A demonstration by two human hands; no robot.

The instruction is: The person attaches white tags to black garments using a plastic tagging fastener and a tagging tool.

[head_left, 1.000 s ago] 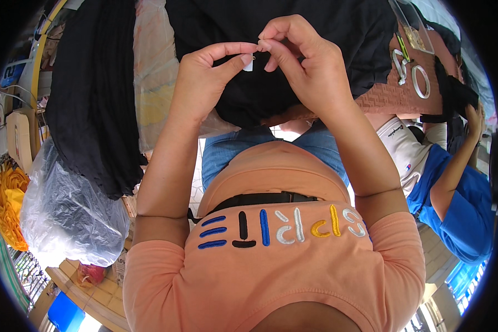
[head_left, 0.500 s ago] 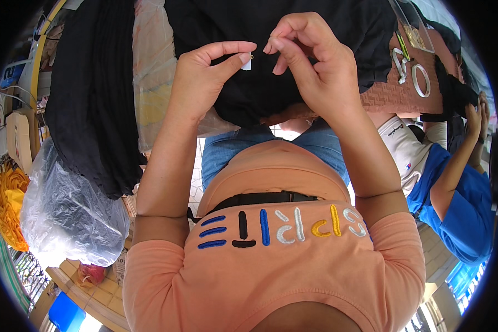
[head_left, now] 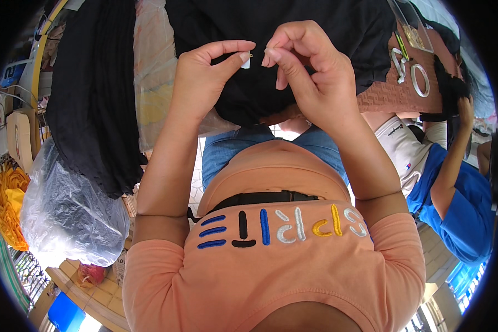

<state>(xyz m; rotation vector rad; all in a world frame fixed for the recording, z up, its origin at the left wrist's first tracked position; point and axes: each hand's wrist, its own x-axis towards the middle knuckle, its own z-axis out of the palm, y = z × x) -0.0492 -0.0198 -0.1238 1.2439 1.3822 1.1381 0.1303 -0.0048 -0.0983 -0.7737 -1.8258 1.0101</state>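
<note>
My left hand (head_left: 202, 80) is closed in a pinch over the black cloth (head_left: 232, 25). Between its thumb and forefinger is a small white tag (head_left: 245, 64) with a tiny gold-coloured bit beside the thumb tip. A short gap to the right, my right hand (head_left: 318, 77) also pinches thumb against forefinger. Whatever those fingertips hold, if anything, is too small to make out. Both hands are raised in front of me, apart from each other, and the black cloth spreads beneath them.
On the brown mat (head_left: 393, 99) to the right lie a white ring (head_left: 420, 81), a looped white strip (head_left: 397, 65), a yellow-green tool (head_left: 401, 47) and a clear box (head_left: 416, 33). A co-worker in blue (head_left: 459, 210) sits at far right. Plastic-wrapped goods (head_left: 72, 210) and black fabric (head_left: 91, 99) are left.
My right hand has shifted slightly down and left, nearer the left hand. My left hand keeps its pinch, barely moved. The co-worker's arms have moved.
</note>
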